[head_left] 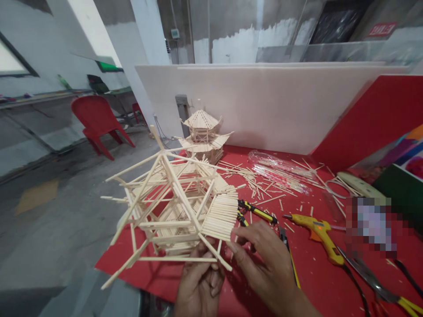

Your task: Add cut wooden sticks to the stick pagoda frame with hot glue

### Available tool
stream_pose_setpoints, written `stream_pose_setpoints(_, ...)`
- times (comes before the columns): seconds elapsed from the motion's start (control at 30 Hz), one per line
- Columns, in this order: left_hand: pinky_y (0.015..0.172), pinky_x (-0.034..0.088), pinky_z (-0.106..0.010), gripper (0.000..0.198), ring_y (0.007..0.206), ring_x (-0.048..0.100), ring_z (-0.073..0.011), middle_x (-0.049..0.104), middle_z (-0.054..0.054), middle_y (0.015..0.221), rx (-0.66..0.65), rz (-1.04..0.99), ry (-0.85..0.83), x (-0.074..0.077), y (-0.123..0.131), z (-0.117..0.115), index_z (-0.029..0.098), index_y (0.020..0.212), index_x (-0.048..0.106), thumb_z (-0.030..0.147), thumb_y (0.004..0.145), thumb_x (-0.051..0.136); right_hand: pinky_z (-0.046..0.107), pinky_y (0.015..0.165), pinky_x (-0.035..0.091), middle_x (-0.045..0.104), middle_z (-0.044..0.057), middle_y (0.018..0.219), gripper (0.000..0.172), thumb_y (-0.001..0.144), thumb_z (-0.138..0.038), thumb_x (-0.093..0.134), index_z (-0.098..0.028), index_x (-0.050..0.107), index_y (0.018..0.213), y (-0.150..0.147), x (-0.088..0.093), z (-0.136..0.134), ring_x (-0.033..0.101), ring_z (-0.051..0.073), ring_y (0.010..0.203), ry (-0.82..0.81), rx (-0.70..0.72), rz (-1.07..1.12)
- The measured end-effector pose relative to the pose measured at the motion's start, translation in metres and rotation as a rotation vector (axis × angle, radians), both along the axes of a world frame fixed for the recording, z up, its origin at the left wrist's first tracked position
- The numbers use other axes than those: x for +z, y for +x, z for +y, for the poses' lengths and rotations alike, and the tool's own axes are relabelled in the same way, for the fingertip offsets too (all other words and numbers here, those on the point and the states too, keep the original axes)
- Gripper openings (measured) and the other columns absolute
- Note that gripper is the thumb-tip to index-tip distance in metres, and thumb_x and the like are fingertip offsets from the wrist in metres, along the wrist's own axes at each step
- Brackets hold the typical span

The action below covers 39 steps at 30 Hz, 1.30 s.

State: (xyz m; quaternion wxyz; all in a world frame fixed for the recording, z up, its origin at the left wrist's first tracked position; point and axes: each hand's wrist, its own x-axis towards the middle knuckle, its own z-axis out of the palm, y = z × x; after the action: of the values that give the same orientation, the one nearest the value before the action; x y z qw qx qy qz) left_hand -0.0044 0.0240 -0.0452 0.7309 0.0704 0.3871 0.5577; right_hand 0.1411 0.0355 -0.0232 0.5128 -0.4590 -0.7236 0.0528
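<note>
I hold a half-built wooden-stick roof frame (172, 207) tilted up above the near left corner of the red table (317, 281). My left hand (198, 281) grips its lower edge from below, fingers curled round the sticks. My right hand (261, 259) touches the panel of close-laid sticks on the frame's right side with its fingertips, fingers pinched together. A finished stick pagoda model (203, 136) stands at the back of the table.
Yellow-handled pliers (256, 212) and a yellow glue gun (319, 233) lie right of my hands. Loose sticks and a clear plastic packet (280, 171) are scattered across the middle. A white board (280, 105) walls the back. A red chair (97, 123) stands on the floor at left.
</note>
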Motion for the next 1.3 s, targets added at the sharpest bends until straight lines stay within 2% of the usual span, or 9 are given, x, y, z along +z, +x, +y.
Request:
stream_pose_setpoints(0.23,0.038,0.026,-0.016,0.04,0.038,0.039,-0.0038,0.056,0.005,0.053,-0.005,0.003,-0.006,-0.003,0.0,0.002,0.017,0.083,0.068,0.025,0.051,0.089,0.028,0.068,0.047,0.064,0.003,0.084,0.02,0.087,-0.012,0.066,-0.016,0.062,0.106,0.004,-0.008,-0.004,0.056,0.015,0.076,0.014,0.0,-0.002)
stream_pose_setpoints(0.47,0.038,0.027,-0.016,0.043,0.039,0.039,-0.004,0.057,0.004,0.053,-0.003,-0.003,-0.018,-0.001,-0.001,-0.001,0.017,0.087,0.068,0.025,0.051,0.088,0.028,0.061,0.04,0.059,0.004,0.08,0.027,0.084,-0.005,0.063,-0.016,0.066,0.108,0.0,-0.004,-0.005,0.05,0.014,0.072,0.094,0.046,-0.098)
stream_pose_setpoints(0.63,0.037,0.027,-0.015,0.048,0.038,0.04,-0.0041,0.057,0.004,0.052,-0.001,0.007,-0.047,0.0,-0.001,0.001,0.016,0.091,0.068,0.024,0.049,0.089,0.029,0.061,0.039,0.06,0.005,0.079,0.025,0.084,-0.004,0.063,-0.014,0.067,0.106,-0.005,-0.002,-0.003,0.048,0.014,0.071,0.117,0.029,-0.107)
stream_pose_setpoints(0.9,0.038,0.026,-0.015,0.042,0.038,0.039,-0.0039,0.057,0.005,0.054,-0.015,-0.005,-0.009,-0.002,-0.001,0.001,0.017,0.092,0.067,0.021,0.054,0.085,0.03,0.063,0.043,0.064,0.007,0.083,0.027,0.083,-0.002,0.063,-0.012,0.066,0.107,-0.007,-0.002,-0.002,0.052,0.015,0.074,0.103,0.061,-0.067)
stream_pose_setpoints(1.3,0.038,0.026,-0.015,0.043,0.038,0.04,-0.0039,0.058,0.004,0.052,-0.005,-0.011,-0.027,-0.001,-0.002,0.0,0.017,0.089,0.068,0.022,0.052,0.088,0.03,0.064,0.043,0.063,0.006,0.083,0.026,0.084,-0.004,0.062,-0.014,0.066,0.108,-0.007,-0.005,-0.002,0.053,0.015,0.075,0.107,0.046,-0.088)
